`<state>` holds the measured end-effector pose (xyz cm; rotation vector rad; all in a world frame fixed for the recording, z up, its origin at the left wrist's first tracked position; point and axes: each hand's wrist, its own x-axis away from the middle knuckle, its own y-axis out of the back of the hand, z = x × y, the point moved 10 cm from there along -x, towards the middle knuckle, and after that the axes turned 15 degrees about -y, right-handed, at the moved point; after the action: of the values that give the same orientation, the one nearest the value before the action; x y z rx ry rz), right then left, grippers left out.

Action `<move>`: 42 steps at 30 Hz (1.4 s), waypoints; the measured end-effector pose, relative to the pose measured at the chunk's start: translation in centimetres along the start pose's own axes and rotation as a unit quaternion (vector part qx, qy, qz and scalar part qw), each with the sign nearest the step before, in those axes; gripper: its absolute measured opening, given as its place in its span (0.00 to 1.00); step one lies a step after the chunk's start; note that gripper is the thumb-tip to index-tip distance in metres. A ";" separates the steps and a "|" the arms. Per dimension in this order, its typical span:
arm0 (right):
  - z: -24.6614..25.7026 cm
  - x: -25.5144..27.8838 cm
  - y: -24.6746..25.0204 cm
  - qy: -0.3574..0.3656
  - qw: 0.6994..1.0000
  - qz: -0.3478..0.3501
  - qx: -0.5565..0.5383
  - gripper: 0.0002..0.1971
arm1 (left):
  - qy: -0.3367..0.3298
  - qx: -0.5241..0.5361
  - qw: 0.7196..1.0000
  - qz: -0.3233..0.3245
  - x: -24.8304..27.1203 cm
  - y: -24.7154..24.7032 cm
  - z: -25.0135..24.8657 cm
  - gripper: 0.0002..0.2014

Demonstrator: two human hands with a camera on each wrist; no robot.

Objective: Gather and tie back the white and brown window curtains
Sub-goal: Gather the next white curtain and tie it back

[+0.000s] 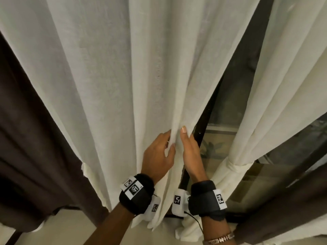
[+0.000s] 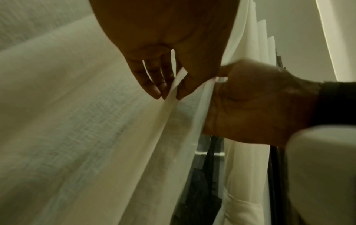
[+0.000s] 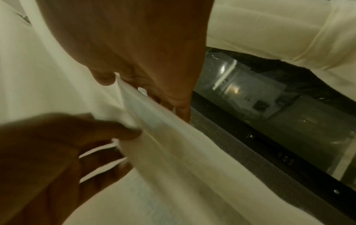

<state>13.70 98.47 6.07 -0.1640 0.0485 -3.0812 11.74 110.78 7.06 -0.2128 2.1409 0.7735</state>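
A wide white curtain [image 1: 109, 85] hangs in front of me, with a brown curtain [image 1: 26, 138] at its left. Both hands are at the white panel's right edge. My left hand [image 1: 169, 138] pinches a narrow fold of the fabric between thumb and fingers; the left wrist view shows the fold [image 2: 171, 97] caught at the left hand's [image 2: 169, 94] tips. Just to its right, my right hand [image 1: 185, 137] grips the curtain's edge, thumb in front and fingers behind the cloth. In the right wrist view the right hand [image 3: 138, 94] holds that edge [image 3: 154, 121].
A second white curtain [image 1: 235, 165] on the right is bound with a white tie. Another brown curtain [image 1: 283, 209] hangs at the lower right. Dark window glass [image 1: 221, 142] and its black frame [image 3: 269, 152] show in the gap between the white panels.
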 end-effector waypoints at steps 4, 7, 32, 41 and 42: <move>0.5 0.7 -1.7 0.040 0.997 -0.049 0.048 0.27 | -0.025 0.021 0.999 0.042 1.3 0.7 -1.1 0.24; -0.6 -0.1 -0.5 -0.002 0.995 -0.097 0.003 0.19 | -0.065 -0.046 0.995 -0.054 2.0 5.9 -0.5 0.17; -4.0 -0.1 -3.3 -0.082 0.994 -0.070 0.023 0.30 | 0.209 -0.104 0.944 -0.233 9.0 12.5 10.8 0.32; -3.8 -0.5 -8.3 -0.038 0.997 -0.013 0.072 0.22 | 0.027 -0.046 0.996 -0.072 6.2 5.0 3.9 0.20; -3.6 -0.5 -7.6 -0.050 0.997 -0.028 0.048 0.19 | 0.015 -0.072 0.992 -0.100 6.4 6.3 3.8 0.20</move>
<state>13.43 106.23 2.72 -0.3197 -0.1104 -3.1167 7.56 118.76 3.33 -0.5102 2.0553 0.8113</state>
